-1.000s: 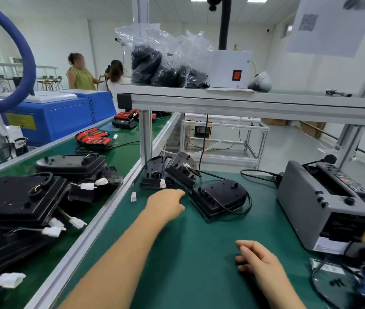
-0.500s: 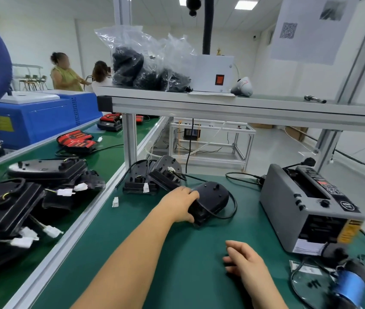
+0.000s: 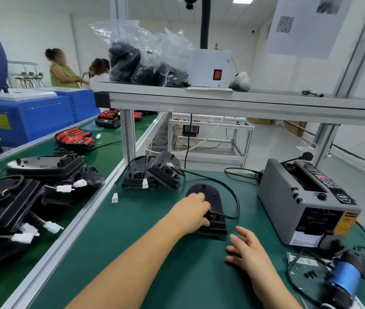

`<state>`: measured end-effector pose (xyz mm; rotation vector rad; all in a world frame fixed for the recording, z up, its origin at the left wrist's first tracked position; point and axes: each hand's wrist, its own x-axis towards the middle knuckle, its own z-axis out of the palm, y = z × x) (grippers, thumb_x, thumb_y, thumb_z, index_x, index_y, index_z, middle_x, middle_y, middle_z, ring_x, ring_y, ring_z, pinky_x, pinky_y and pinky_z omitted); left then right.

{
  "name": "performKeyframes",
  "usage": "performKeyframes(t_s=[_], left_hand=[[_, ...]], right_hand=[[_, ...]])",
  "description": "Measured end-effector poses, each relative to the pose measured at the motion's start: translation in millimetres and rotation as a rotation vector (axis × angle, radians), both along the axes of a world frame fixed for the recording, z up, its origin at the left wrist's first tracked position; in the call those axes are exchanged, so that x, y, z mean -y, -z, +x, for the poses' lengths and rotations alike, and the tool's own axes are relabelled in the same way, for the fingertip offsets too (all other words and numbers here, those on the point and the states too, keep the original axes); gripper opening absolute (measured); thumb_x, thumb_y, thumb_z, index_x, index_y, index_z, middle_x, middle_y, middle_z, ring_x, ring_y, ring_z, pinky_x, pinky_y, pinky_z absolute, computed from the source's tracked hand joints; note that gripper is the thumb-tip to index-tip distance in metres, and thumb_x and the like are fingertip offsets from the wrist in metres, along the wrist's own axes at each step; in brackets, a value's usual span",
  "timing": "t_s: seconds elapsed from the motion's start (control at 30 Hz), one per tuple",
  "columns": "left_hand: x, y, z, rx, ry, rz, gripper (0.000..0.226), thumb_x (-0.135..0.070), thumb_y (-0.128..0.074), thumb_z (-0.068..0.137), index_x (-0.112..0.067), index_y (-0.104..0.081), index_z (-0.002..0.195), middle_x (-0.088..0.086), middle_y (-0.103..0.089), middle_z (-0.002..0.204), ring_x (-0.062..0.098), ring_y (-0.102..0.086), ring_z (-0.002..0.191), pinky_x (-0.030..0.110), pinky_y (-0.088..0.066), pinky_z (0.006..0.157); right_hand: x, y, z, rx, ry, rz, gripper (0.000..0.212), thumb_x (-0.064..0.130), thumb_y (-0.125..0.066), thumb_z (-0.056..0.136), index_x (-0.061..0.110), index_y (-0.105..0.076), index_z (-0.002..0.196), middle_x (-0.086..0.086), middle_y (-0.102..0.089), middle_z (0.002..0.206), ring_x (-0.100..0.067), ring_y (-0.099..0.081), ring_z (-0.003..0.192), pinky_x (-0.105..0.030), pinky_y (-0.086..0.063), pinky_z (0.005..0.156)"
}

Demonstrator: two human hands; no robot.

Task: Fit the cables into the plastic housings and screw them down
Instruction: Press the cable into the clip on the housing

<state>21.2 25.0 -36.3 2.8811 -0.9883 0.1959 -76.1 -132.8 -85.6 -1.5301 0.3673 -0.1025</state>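
Observation:
A black plastic housing (image 3: 212, 201) lies flat on the green mat in front of me, its black cable (image 3: 235, 197) looping off its right side. My left hand (image 3: 191, 214) grips the housing's near left edge, fingers curled over it. Just to the right of the housing's near corner my right hand (image 3: 247, 250) hovers low over the mat with fingers spread, holding nothing. Two more black housings (image 3: 152, 172) with white connectors lean together at the back of the mat by the frame post.
A grey tape dispenser (image 3: 306, 201) stands at the right. A blue-bodied tool (image 3: 344, 277) and small black screws (image 3: 309, 274) lie at the near right. A stack of black housings (image 3: 9, 201) fills the left conveyor. An overhead shelf (image 3: 244, 101) crosses above.
My left hand reached the housing, took hold of it and dragged it toward me. My right hand lifted off the mat, its fingers spreading, and moved toward the housing.

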Motion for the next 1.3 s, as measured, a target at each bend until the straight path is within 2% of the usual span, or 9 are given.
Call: performKeyframes(t_s=[0.3, 0.4, 0.53, 0.67, 0.77, 0.9, 1.0, 1.13, 1.3], left_hand=[[-2.0, 5.1, -83.4, 0.086, 0.057, 0.064, 0.042, -0.038, -0.054, 0.093, -0.008, -0.051, 0.121, 0.009, -0.045, 0.112, 0.025, -0.042, 0.103, 0.034, -0.035, 0.081], [-7.2, 4.2, -104.7, 0.080, 0.086, 0.064, 0.042, -0.040, -0.052, 0.094, -0.008, -0.051, 0.121, 0.009, -0.045, 0.112, 0.024, -0.041, 0.102, 0.035, -0.035, 0.083], [-12.0, 3.8, -131.7, 0.149, 0.123, 0.028, 0.041, -0.044, -0.052, 0.091, -0.010, -0.055, 0.114, 0.006, -0.047, 0.106, 0.022, -0.043, 0.096, 0.033, -0.035, 0.079], [-17.2, 8.2, -152.5, 0.175, 0.195, 0.112, 0.037, -0.069, -0.063, 0.063, -0.034, -0.067, 0.076, -0.015, -0.053, 0.072, 0.004, -0.050, 0.065, 0.015, -0.040, 0.057], [-19.2, 13.8, -162.9, 0.149, 0.210, 0.042, 0.039, -0.072, -0.064, 0.055, -0.036, -0.067, 0.070, -0.018, -0.051, 0.067, 0.002, -0.048, 0.059, 0.013, -0.040, 0.053], [-35.5, 14.2, -170.2, -0.021, 0.183, -0.255, 0.050, -0.069, -0.059, 0.065, -0.036, -0.067, 0.102, -0.017, -0.050, 0.093, 0.001, -0.050, 0.087, 0.014, -0.043, 0.074], [-54.4, 19.3, -169.6, -0.272, 0.009, -0.486, 0.081, -0.080, -0.056, 0.061, -0.046, -0.041, 0.133, -0.038, -0.020, 0.128, -0.018, -0.016, 0.124, 0.016, -0.026, 0.101], [-69.8, 26.7, -167.4, -0.526, -0.010, -0.483, 0.099, -0.077, -0.066, 0.056, -0.059, -0.017, 0.140, -0.053, 0.018, 0.136, -0.026, 0.014, 0.129, 0.026, -0.018, 0.114], [-80.2, 33.8, -162.8, -0.570, 0.053, -0.451, 0.082, -0.062, -0.064, 0.071, -0.055, -0.022, 0.142, -0.049, 0.015, 0.141, -0.023, 0.014, 0.132, 0.026, -0.015, 0.116]], right_hand=[[8.8, -9.0, -23.2, -0.009, -0.041, -0.447, 0.048, 0.043, -0.051, 0.093, 0.027, -0.042, 0.137, 0.003, -0.043, 0.139, -0.015, -0.044, 0.124, -0.042, -0.037, 0.106], [8.2, -11.6, -32.8, -0.018, -0.110, -0.597, 0.042, 0.042, -0.051, 0.094, 0.026, -0.048, 0.132, 0.006, -0.045, 0.137, -0.010, -0.041, 0.122, -0.029, -0.032, 0.103], [5.4, -11.9, -48.8, -0.022, -0.190, -0.697, 0.030, 0.041, -0.049, 0.094, 0.030, -0.055, 0.122, 0.010, -0.052, 0.128, -0.011, -0.040, 0.126, -0.031, -0.032, 0.105], [3.3, -14.8, -64.9, -0.030, -0.231, -0.726, 0.026, 0.036, -0.047, 0.096, 0.033, -0.055, 0.121, 0.014, -0.053, 0.124, -0.009, -0.040, 0.124, -0.031, -0.033, 0.103], [1.1, -17.9, -75.3, -0.048, -0.252, -0.750, 0.025, 0.031, -0.046, 0.097, 0.035, -0.053, 0.121, 0.017, -0.053, 0.121, -0.008, -0.040, 0.121, -0.029, -0.034, 0.100], [-1.5, -20.8, -88.1, -0.076, -0.281, -0.772, 0.021, 0.029, -0.046, 0.096, 0.040, -0.053, 0.113, 0.021, -0.056, 0.114, -0.006, -0.043, 0.116, -0.030, -0.036, 0.099], [-3.2, -22.2, -95.7, -0.089, -0.282, -0.808, 0.021, 0.031, -0.044, 0.097, 0.041, -0.050, 0.114, 0.021, -0.054, 0.114, -0.005, -0.041, 0.115, -0.029, -0.035, 0.099], [-4.1, -25.2, -103.9, -0.103, -0.299, -0.846, 0.024, 0.032, -0.041, 0.098, 0.041, -0.046, 0.120, 0.021, -0.051, 0.118, -0.005, -0.037, 0.120, -0.029, -0.033, 0.101], [-5.6, -27.3, -112.1, -0.099, -0.323, -0.892, 0.024, 0.037, -0.039, 0.098, 0.044, -0.042, 0.121, 0.024, -0.049, 0.120, -0.004, -0.035, 0.121, -0.028, -0.032, 0.101]])
